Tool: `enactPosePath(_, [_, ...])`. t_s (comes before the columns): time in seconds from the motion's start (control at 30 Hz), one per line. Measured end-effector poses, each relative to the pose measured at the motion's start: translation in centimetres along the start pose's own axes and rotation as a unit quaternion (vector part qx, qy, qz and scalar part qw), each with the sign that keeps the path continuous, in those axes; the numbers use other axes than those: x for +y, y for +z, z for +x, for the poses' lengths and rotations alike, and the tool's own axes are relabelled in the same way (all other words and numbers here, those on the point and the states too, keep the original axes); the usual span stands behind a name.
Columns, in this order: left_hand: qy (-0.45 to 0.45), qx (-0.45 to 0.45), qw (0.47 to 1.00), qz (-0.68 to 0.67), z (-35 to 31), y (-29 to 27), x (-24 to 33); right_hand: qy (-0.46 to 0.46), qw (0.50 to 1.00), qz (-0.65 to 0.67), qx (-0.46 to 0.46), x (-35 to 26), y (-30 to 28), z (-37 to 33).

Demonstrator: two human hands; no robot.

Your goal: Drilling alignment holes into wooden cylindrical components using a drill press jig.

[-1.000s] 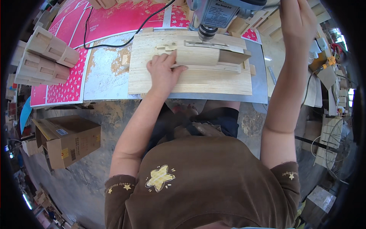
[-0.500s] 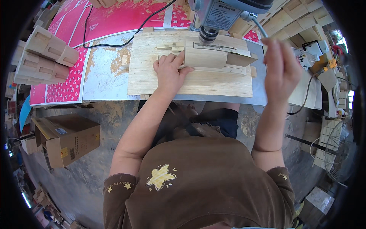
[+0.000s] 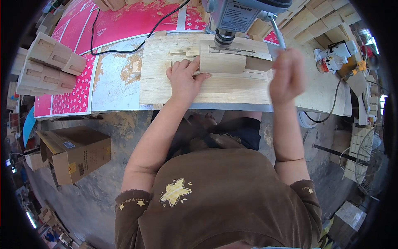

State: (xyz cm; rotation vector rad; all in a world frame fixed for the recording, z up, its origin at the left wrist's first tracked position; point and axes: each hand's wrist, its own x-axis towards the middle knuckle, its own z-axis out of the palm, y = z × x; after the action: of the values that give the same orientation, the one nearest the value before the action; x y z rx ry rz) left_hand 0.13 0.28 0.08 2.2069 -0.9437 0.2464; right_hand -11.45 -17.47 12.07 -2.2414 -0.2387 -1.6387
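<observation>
Left hand (image 3: pixel 184 81), left of drill (image 3: pixel 239 15), holds block (image 3: pixel 222 63) beneath drill; right hand (image 3: pixel 289 75), right of drill, blurred: cannot tell grip

I note one fisheye view from the wearer's head, left of its pair; it faces steeply downward; the brown shirt (image 3: pixel 232 186) sits nearest; the left hand (image 3: pixel 184 81), right hand (image 3: pixel 287 76) and workbench (image 3: pixel 110 97) lie farther out, toward the upper edge.

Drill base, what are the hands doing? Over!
Left hand at left end of wooden piece. Right hand, blurred, at end of drill lever. Wooden piece below drill chuck; neither hand under it.
</observation>
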Motion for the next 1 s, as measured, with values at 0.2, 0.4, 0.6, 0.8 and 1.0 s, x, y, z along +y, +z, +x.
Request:
enactPosePath(0.2, [-0.039, -0.038, 0.997, -0.055, 0.6, -0.2, 0.0, 0.134, 0.983, -0.124, -0.024, 2.6, 0.9, 12.7])
enactPosePath(0.4, [-0.05, -0.031, 0.986, -0.156, 1.4, 0.4, -0.6, 0.229, 0.97, 0.009, -0.082, 6.9, 1.2, 12.4])
enactPosePath(0.6, [-0.045, -0.04, 0.962, -0.266, 1.6, 0.1, -1.5, 0.223, 0.915, -0.059, -0.331, 5.3, -1.6, 2.0])
enactPosePath(0.8, [0.033, -0.043, 0.974, -0.221, 1.0, -6.8, -4.0, 0.406, 0.833, 0.079, -0.366, 2.6, -2.8, -5.3])
enactPosePath(1.0, [-0.103, -0.062, 0.89, -0.439, 0.5, -18.0, -6.9, 0.444, 0.812, 0.19, -0.329, 2.1, -4.5, -6.6])
